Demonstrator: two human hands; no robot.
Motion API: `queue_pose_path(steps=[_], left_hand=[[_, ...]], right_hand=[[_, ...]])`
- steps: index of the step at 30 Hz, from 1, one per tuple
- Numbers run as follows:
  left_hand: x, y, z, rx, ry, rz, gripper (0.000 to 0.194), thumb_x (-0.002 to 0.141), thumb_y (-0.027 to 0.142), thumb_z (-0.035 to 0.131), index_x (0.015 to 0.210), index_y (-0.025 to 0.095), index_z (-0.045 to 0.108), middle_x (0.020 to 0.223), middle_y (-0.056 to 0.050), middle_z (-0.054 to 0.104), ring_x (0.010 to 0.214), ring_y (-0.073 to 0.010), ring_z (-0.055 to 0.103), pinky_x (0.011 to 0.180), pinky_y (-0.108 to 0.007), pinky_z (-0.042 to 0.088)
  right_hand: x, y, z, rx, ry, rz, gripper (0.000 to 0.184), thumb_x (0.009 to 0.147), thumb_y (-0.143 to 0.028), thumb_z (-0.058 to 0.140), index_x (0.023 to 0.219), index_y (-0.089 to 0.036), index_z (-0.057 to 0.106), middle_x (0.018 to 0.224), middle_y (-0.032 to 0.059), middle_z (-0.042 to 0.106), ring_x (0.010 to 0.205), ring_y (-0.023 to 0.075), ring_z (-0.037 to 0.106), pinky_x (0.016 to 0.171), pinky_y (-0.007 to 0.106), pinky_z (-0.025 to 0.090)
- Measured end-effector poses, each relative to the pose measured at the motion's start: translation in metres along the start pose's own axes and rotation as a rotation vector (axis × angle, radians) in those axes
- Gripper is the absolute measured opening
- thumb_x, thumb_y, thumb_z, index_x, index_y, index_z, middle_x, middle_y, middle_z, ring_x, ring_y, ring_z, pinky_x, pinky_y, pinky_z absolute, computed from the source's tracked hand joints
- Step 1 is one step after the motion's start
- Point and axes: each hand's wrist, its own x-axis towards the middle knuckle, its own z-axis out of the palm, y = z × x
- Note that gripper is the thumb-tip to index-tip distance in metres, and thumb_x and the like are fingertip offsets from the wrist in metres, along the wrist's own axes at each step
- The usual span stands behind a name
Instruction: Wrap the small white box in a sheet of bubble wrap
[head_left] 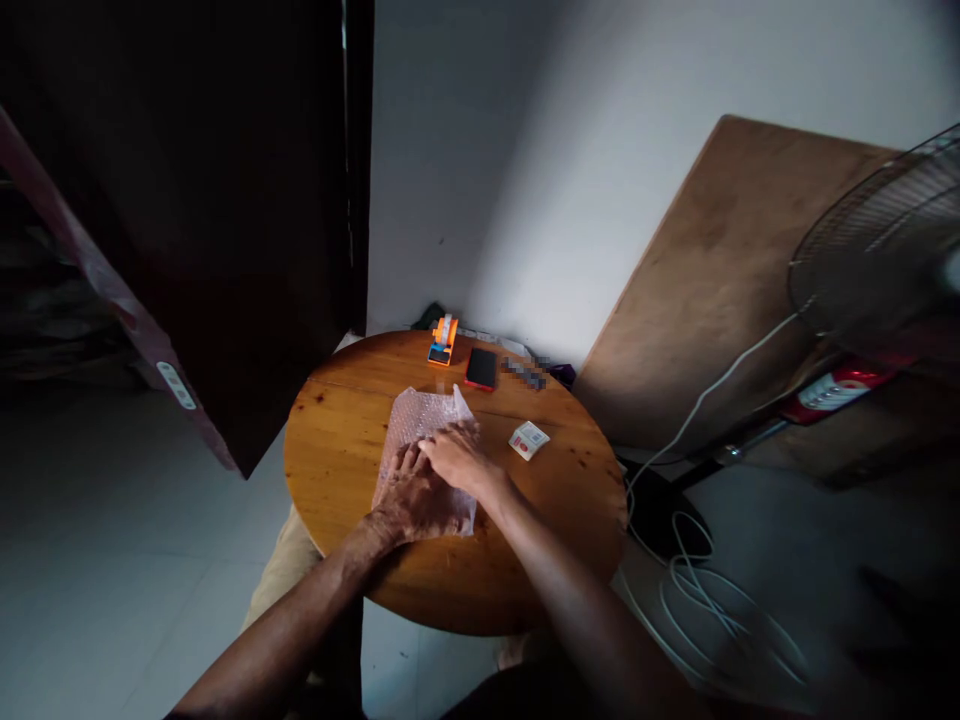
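A sheet of clear bubble wrap [409,415] lies on the round wooden table [330,480], with a corner sticking up at its far end. My left hand [420,497] rests on the near part of the wrap, fingers spread and stretched forward. Just beyond it, my right hand [457,458] presses on the wrap from the right, its thumb reaching toward my left fingers; its fingers look laid over the sheet rather than closed. Whether anything lies inside the wrap is hidden. To the right of the hands sits a small white box [529,440] with red print.
At the table's far side stand an orange tape dispenser [442,340] and a dark phone [481,368] with a red edge. A standing fan [885,250] and coiled white cable [720,600] are on the right. A wooden board [697,270] leans on the wall; a dark door [225,250] is left.
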Motion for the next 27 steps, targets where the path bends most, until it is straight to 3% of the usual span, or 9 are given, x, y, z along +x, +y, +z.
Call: queue_pose_path(steps=[3,8,12,17,23,27], left_hand=[[0.000,0.003,-0.008,0.021,-0.054,-0.031,0.096,0.066,0.075,0.070,0.144,0.023,0.052,0.156,-0.020,0.034,0.145,-0.0453,0.024,0.119,-0.060,0.016],[0.000,0.003,-0.013,0.052,-0.147,-0.086,0.095,0.071,0.078,0.062,0.149,0.026,0.046,0.160,-0.019,0.029,0.149,-0.0442,0.018,0.120,-0.059,0.015],[0.003,0.002,-0.017,0.072,-0.217,-0.072,0.095,0.072,0.074,0.065,0.151,0.025,0.043,0.162,-0.017,0.027,0.150,-0.0437,0.016,0.120,-0.059,0.014],[0.006,-0.001,-0.031,0.097,-0.293,-0.051,0.101,0.068,0.077,0.065,0.152,0.025,0.040,0.163,-0.017,0.024,0.150,-0.0430,0.015,0.120,-0.061,0.009],[0.008,-0.020,-0.055,0.070,-0.476,-0.035,0.111,0.066,0.084,0.060,0.155,0.026,0.030,0.166,-0.016,0.010,0.153,-0.0401,0.002,0.119,-0.063,0.004],[0.008,-0.024,-0.064,0.045,-0.509,-0.016,0.113,0.066,0.083,0.061,0.157,0.025,0.027,0.166,-0.015,0.006,0.152,-0.0411,-0.003,0.119,-0.064,0.003]], right_hand=[[-0.016,0.025,0.008,0.009,0.045,0.204,0.035,0.101,-0.032,0.041,0.104,-0.018,0.073,0.112,0.0171,0.070,0.113,0.0328,0.059,0.098,0.051,0.037],[-0.042,0.036,0.042,0.081,0.127,0.292,0.039,0.102,-0.035,0.039,0.135,-0.021,0.057,0.145,0.0113,0.054,0.124,0.0276,0.053,0.104,0.045,0.034],[-0.046,0.032,0.061,0.125,0.211,0.353,0.042,0.103,-0.035,0.037,0.141,-0.022,0.052,0.151,0.0078,0.048,0.130,0.0262,0.048,0.106,0.042,0.031],[-0.045,0.029,0.059,0.148,0.206,0.359,0.043,0.103,-0.036,0.037,0.141,-0.022,0.052,0.152,0.0080,0.047,0.131,0.0268,0.047,0.107,0.043,0.030],[-0.043,0.024,0.057,0.184,0.176,0.454,0.045,0.103,-0.036,0.036,0.142,-0.021,0.051,0.155,0.0096,0.043,0.136,0.0282,0.043,0.110,0.046,0.026],[-0.042,0.023,0.059,0.190,0.183,0.461,0.046,0.103,-0.036,0.035,0.143,-0.020,0.050,0.155,0.0099,0.042,0.138,0.0286,0.041,0.112,0.048,0.024]])
